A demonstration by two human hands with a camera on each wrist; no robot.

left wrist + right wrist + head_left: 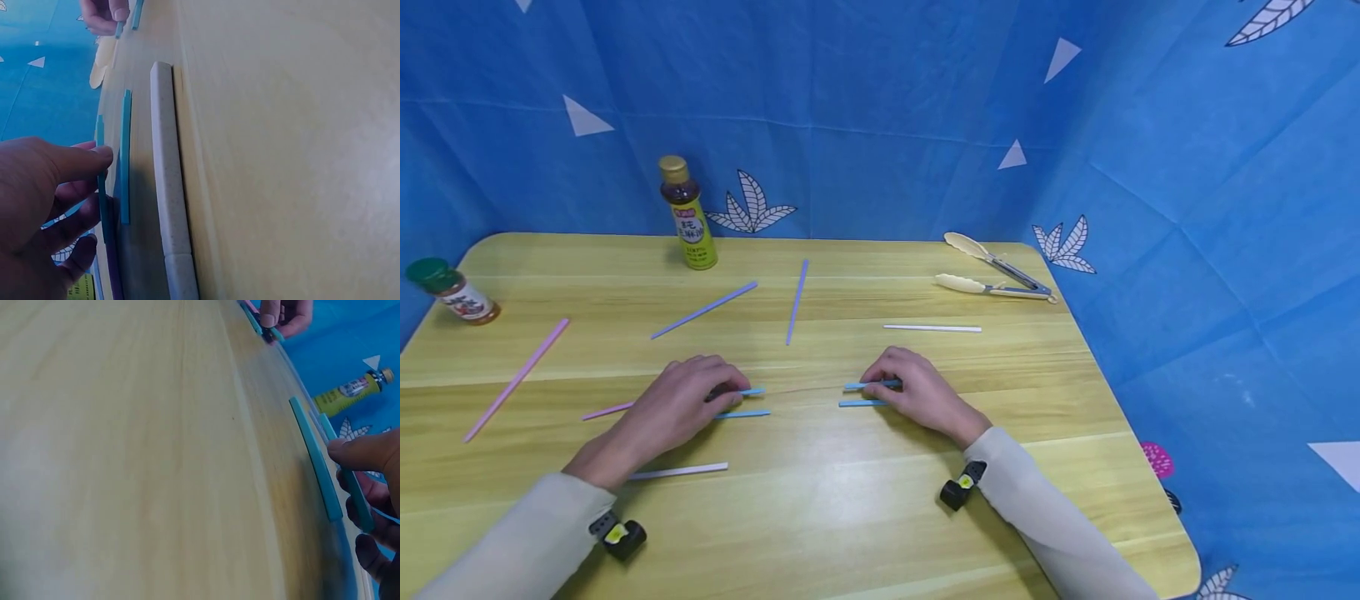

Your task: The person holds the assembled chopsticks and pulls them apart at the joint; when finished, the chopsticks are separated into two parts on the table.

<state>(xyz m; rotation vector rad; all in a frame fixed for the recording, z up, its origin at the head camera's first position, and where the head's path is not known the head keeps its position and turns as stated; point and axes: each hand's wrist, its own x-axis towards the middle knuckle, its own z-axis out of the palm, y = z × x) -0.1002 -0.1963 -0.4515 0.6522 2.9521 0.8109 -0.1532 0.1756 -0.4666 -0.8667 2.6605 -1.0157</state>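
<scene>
My left hand (681, 404) pinches a thin blue stick (101, 181) between thumb and fingers, near the table's middle. Just in front of it lies a second blue stick (749, 413), roughly parallel. Opposite, my right hand (917, 392) pinches another blue stick (356, 497), and one more blue stick (317, 461) lies beside that one on the near side. A gap separates the left pair from the right pair. Below the left hand rests a white stick (688, 470), partly covered by the wrist. A pink stick (606, 411) runs partly under the left hand.
Two violet-blue sticks, one slanted (703, 310) and one steeper (797, 302), lie farther back. A long pink stick (520, 379) is at left, a white stick (932, 328) at right. Tongs (962, 284), an oil bottle (695, 233) and a green-capped jar (467, 300) stand or lie near the edges.
</scene>
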